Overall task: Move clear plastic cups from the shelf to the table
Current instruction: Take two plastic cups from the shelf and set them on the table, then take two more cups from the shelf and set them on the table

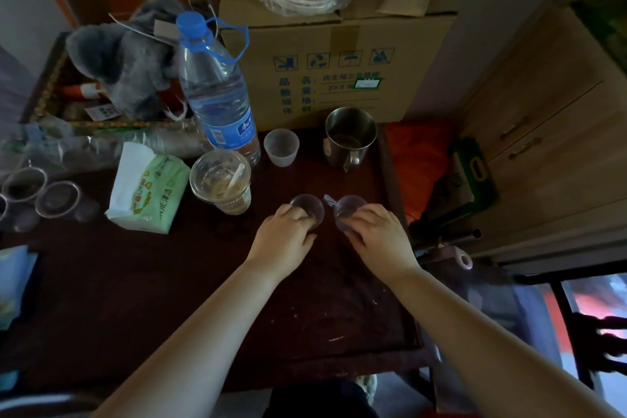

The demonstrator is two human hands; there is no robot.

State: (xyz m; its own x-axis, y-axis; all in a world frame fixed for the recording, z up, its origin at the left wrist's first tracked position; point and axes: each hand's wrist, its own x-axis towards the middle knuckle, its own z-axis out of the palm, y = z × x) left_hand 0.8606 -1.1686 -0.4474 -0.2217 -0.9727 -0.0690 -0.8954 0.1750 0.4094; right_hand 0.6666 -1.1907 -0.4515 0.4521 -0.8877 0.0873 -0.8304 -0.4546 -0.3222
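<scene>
Two small clear plastic cups stand side by side on the dark wooden table, right of centre. My left hand is closed around the left cup. My right hand grips the right cup. Both cups are partly hidden by my fingers. Several more clear cups sit at the table's left edge. A frosted small cup stands further back.
A large water bottle, a lidded drink cup with a straw, a tissue pack and a steel mug crowd the table's back. A cardboard box stands behind. Wooden drawers are at the right.
</scene>
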